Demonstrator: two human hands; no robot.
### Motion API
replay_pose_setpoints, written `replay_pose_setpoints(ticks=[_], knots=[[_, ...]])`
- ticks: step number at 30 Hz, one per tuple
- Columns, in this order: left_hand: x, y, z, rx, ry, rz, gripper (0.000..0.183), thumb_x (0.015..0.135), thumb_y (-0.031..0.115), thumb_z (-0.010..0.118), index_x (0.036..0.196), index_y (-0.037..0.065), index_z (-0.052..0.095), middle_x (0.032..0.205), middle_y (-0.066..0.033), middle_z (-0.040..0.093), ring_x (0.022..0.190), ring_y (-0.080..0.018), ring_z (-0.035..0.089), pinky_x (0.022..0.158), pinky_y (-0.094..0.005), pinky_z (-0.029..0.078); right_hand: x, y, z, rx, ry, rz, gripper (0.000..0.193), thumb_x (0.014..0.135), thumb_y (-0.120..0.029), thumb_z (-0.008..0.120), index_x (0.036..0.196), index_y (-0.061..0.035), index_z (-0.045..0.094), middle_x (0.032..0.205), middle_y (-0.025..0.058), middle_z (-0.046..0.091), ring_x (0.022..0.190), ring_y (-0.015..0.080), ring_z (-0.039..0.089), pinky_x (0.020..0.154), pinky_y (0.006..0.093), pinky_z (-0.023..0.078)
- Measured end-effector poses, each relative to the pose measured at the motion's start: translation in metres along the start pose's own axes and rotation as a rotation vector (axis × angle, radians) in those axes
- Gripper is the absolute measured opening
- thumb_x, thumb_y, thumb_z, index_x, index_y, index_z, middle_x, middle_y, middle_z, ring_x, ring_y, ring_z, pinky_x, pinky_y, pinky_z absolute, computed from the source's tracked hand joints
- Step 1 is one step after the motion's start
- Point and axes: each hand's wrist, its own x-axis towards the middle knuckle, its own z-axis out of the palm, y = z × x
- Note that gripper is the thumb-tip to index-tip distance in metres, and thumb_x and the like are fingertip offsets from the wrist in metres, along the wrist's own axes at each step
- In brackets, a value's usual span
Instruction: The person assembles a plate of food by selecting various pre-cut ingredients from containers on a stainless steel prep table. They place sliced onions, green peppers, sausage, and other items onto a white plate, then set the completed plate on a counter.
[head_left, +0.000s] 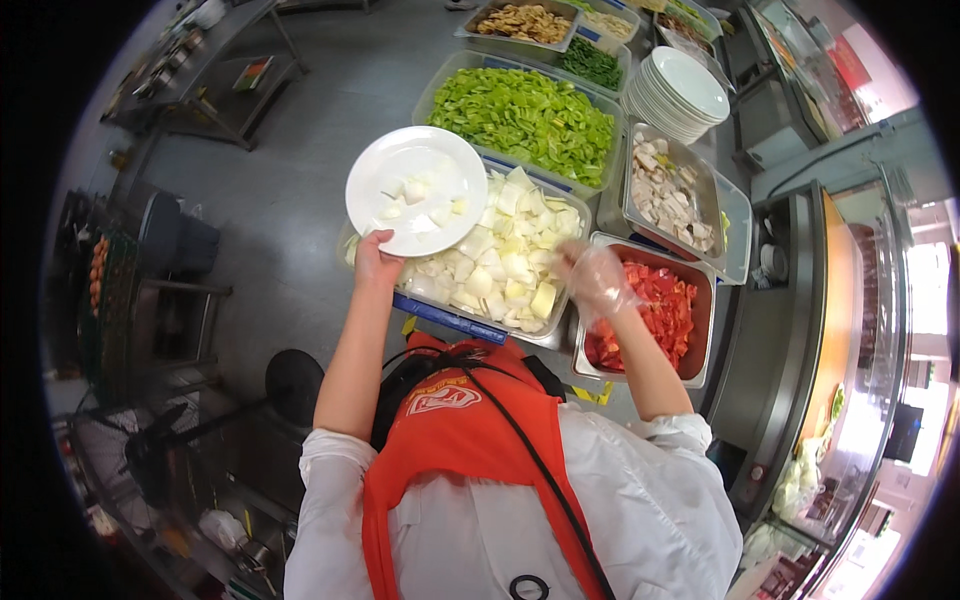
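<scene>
My left hand (378, 262) grips the near rim of a white plate (370, 180), held level over the left part of a clear tub (575, 205). A few pale onion pieces (414, 190) lie scattered on the plate. Chopped onion (500, 265) in large pale chunks fills the tub. My right hand (598, 282), in a clear plastic glove, is over the tub's right edge, beside a steel pan (708, 350) of cut red tomato or pepper (660, 310). Its fingers are curled together, and what they hold, if anything, is hidden.
Beyond the onion stands a tub of chopped green pepper (525, 115). A pan of pale sliced pieces (665, 190) and a stack of white plates (680, 90) are to the right. Farther back is a pan of brown slices (522, 22). A counter (775, 330) runs along the right.
</scene>
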Motion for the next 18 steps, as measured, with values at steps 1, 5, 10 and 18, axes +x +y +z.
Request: replay_pose_setpoints(ticks=[1,5,10,18], knots=[[0.007,0.003,0.003,0.005,0.013,-0.009,0.058,0.076,-0.006,0.048,0.133,-0.001,0.04,0.131,-0.018,0.048,0.121,-0.0348,0.048,0.104,-0.0487,0.042,-0.015,0.0,0.01,-0.057,-0.081,-0.041,0.035,0.08,-0.028,0.063,0.107,-0.0053,0.063,0.094,0.0156,0.067,0.086,0.0336,0.065,0.073,0.0412,0.053],[0.047,0.007,0.001,0.026,0.01,-0.044,0.055,0.078,-0.007,0.049,0.132,-0.001,0.04,0.13,-0.0173,0.05,0.121,-0.0342,0.049,0.102,-0.0475,0.044,-0.048,-0.029,0.05,-0.395,-0.034,-0.023,0.037,0.078,-0.023,0.061,0.111,-0.007,0.059,0.096,0.0158,0.064,0.085,0.0343,0.064,0.075,0.043,0.052],[0.07,0.004,-0.008,0.11,-0.032,-0.097,0.052,0.082,-0.006,0.05,0.133,-0.002,0.039,0.129,-0.0161,0.05,0.121,-0.0322,0.049,0.102,-0.0455,0.043,-0.039,0.024,0.091,-0.19,0.47,-0.251,0.04,0.08,-0.017,0.062,0.117,-0.0042,0.055,0.093,0.016,0.065,0.078,0.0236,0.065,0.061,0.0347,0.054],[-0.041,-0.003,0.019,0.728,-0.207,0.371,0.052,0.082,-0.001,0.06,0.132,-0.002,0.043,0.124,-0.0124,0.052,0.112,-0.0196,0.052,0.097,-0.031,0.041,-0.032,-0.037,0.066,1.151,0.255,0.517,0.024,0.097,-0.027,0.049,0.11,-0.007,0.053,0.078,0.0045,0.06,0.059,0.011,0.054,0.055,0.0267,0.045]])
